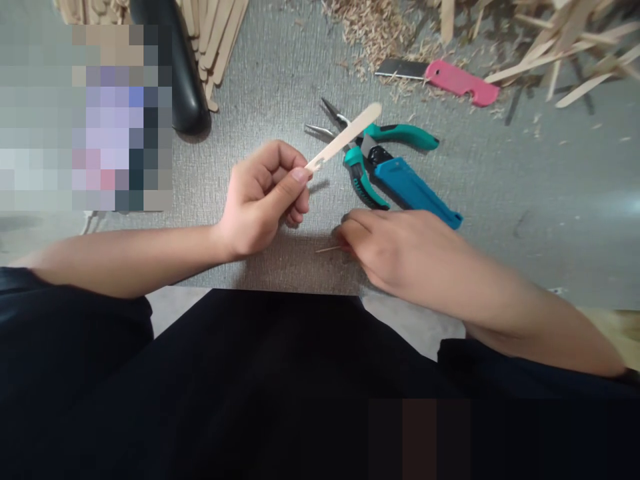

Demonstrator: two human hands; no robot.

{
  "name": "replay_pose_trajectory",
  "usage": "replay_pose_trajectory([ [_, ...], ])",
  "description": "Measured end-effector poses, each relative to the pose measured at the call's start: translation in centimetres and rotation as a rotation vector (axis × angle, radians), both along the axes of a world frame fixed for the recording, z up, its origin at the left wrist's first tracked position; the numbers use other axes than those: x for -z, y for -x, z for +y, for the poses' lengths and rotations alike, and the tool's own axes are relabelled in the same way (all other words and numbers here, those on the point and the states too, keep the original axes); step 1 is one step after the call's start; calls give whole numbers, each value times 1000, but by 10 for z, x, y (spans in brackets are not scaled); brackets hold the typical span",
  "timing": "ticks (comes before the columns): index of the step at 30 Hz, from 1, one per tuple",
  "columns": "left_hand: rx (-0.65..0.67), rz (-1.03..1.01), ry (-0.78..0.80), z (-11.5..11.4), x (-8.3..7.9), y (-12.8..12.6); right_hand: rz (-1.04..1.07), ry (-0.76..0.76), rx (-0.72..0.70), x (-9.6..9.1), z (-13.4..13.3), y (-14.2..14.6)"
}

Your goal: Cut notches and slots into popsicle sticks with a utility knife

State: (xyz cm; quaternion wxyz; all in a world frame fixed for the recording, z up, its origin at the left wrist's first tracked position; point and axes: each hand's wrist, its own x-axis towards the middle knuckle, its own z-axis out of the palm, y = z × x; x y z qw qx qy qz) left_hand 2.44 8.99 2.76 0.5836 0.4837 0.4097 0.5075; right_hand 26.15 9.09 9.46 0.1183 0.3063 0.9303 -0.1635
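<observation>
My left hand (pixel 265 197) is closed in a pinch on the lower end of a flat wooden stick (pixel 345 137), which points up and to the right and has a small notch cut near the fingers. My right hand (pixel 400 250) rests low on the grey floor, fingers curled onto a thin wooden sliver (pixel 327 250) that pokes out to the left. Just beyond both hands lie teal-handled pliers (pixel 373 157) and a blue utility knife (pixel 415 190).
A pink-handled blade (pixel 453 79) lies at the back beside wood shavings (pixel 375 27). Loose wooden sticks (pixel 565 47) are scattered at the top right, and more are stacked at the top left (pixel 215 33) next to a black object (pixel 175 73). My dark-clothed legs fill the foreground.
</observation>
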Motion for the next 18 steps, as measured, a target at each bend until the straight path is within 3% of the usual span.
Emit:
replay_pose_trajectory([
  [3,6,-113,-39,2,5,-3,270,56,41,1,5,-4],
  [7,122,-276,-41,3,8,-5,671,262,342,8,11,-5],
  [10,228,-310,12,4,2,-2,850,308,509,18,12,-2],
  [14,292,-260,81,5,-5,2,920,298,534,31,11,-1],
  [18,314,-236,132,6,-8,4,1016,321,468,38,13,-1],
])
